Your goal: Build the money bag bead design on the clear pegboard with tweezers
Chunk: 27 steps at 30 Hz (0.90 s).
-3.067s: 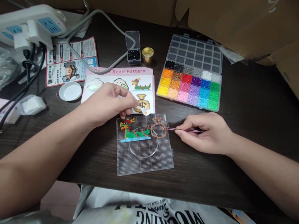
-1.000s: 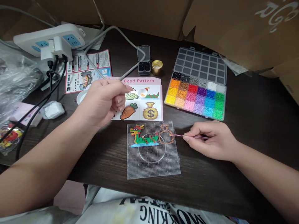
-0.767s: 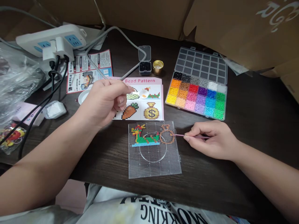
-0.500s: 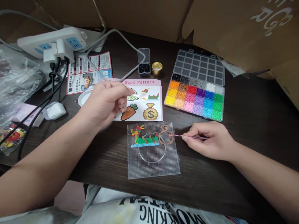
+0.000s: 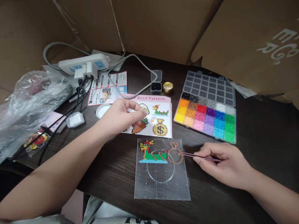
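My right hand (image 5: 224,163) pinches a pair of thin pink tweezers (image 5: 205,158). Their tips reach the right edge of a brown pouch-shaped bead outline (image 5: 172,161) on a clear pegboard (image 5: 161,191). Left of that outline, the board carries a green dragon boat of beads (image 5: 151,156) above a light blue strip. My left hand (image 5: 121,116) is closed on a small white spoon (image 5: 153,119), its handle mostly hidden by the fingers. Some orange shows in the spoon's bowl. Beneath it lies the bead pattern sheet (image 5: 169,118) with a carrot, a money bag and a dragon boat.
A sectioned bead box (image 5: 205,116) stands lid-up at the right. Behind the sheet are a small box of black beads (image 5: 156,87) and a gold cup (image 5: 168,87). A power strip (image 5: 84,62), cables, plastic bags (image 5: 39,99) and a white bead tub (image 5: 75,119) crowd the left.
The camera view has shifted, so everything sits lower and further right. My left hand and the spoon have come nearer the board. The tweezer tips stay by the brown outline, their arms now visibly apart.
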Motion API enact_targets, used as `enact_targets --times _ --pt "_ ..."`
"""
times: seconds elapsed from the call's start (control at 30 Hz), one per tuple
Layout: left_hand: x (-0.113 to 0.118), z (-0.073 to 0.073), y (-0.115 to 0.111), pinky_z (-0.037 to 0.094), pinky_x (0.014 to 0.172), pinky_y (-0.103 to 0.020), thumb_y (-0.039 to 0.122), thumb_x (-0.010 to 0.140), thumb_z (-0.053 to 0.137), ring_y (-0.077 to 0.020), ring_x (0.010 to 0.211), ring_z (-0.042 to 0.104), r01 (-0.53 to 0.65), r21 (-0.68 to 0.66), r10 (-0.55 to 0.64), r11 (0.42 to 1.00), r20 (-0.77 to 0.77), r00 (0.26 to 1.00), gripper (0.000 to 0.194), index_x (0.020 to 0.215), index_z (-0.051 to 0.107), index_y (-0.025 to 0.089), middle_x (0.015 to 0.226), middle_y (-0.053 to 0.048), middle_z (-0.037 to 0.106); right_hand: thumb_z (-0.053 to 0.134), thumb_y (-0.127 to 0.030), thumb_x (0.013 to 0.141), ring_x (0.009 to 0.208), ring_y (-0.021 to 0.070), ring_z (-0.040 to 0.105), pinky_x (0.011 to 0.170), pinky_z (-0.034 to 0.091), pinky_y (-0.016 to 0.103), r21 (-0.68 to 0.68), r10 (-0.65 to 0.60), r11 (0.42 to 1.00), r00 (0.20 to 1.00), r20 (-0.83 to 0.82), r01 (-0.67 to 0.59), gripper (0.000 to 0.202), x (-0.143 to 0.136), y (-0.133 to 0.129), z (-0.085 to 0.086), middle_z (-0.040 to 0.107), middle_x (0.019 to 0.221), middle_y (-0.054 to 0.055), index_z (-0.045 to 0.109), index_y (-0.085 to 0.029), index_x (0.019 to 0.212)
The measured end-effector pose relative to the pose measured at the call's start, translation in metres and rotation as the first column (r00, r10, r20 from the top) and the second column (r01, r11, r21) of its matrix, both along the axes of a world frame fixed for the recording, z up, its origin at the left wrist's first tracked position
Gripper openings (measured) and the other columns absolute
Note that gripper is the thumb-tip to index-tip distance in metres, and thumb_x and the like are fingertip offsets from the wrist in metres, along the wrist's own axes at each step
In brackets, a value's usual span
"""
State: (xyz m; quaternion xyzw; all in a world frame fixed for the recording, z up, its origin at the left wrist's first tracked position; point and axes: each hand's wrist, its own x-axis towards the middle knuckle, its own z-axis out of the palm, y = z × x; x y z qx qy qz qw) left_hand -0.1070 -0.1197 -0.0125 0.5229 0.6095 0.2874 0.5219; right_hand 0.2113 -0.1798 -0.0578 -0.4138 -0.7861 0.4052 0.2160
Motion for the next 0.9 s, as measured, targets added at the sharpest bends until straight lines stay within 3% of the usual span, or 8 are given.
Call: enact_targets --times 0.2,0.43,0.63,0.9 --pt "-0.004 -0.005 0.005 0.043 0.049 -0.02 0.034 0.077 0.072 -0.0081 0.049 0.054 -0.033 -0.03 0.034 0.999 0.029 0.999 0.022 0.065 0.067 0.016 0.056 -0.001 0.062 0.064 -0.02 0.086 0.041 0.01 0.042 0.038 0.036 0.023 -0.022 0.033 0.999 0.999 -0.016 -0.033 0.008 0.002 0.001 -0.002 0.049 0.051 -0.004 0.061 -0.022 0.078" --pt "0.003 -0.01 0.008 0.044 0.048 -0.016 0.039 0.075 0.076 -0.0074 0.05 0.056 0.046 -0.224 -0.022 0.974 0.109 0.994 0.025 0.077 0.07 0.014 0.06 -0.003 0.067 0.064 -0.017 0.085 0.04 0.0096 0.045 0.037 0.036 0.023 0.003 0.05 0.999 0.999 -0.014 -0.05 0.008 -0.001 0.004 0.003 0.051 0.051 -0.004 0.059 -0.022 0.081" --pt "0.004 -0.006 0.004 0.049 0.054 -0.014 0.042 0.078 0.073 -0.0071 0.059 0.06 0.101 -0.221 -0.081 0.97 0.096 0.992 0.027 0.095 0.076 0.021 0.073 -0.002 0.073 0.064 -0.015 0.085 0.04 0.0086 0.044 0.038 0.036 0.022 0.003 0.08 0.997 0.996 -0.039 -0.08 0.011 -0.001 0.005 0.003 0.049 0.051 -0.007 0.057 -0.023 0.086" --pt "0.003 -0.008 0.005 0.052 0.06 -0.016 0.042 0.077 0.072 -0.0099 0.064 0.065 0.166 -0.234 -0.166 0.958 0.021 0.986 0.022 0.076 0.076 0.02 0.073 -0.002 0.074 0.064 -0.015 0.086 0.04 0.0088 0.047 0.036 0.036 0.021 -0.002 0.077 0.997 0.997 -0.032 -0.077 0.012 0.0 0.004 0.005 0.053 0.052 -0.006 0.058 -0.024 0.089"
